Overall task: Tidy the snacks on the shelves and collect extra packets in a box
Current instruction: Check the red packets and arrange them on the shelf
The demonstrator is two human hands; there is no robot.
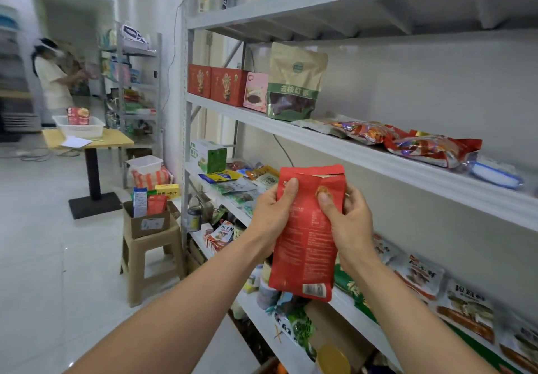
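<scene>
- Fingers (286, 190) of the left hand (272, 213) and right hand (348, 216) grasp an upright red packet (305, 251).
- Packet held before the white shelf (378, 167).

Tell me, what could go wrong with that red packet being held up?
The left hand and right hand grip the red packet only at its upper half; it might slip onto the crowded lower shelf. Setting it beside the upright brown pouch could tip that over. The cardboard box on the stool already looks full, so extras may spill.
</scene>
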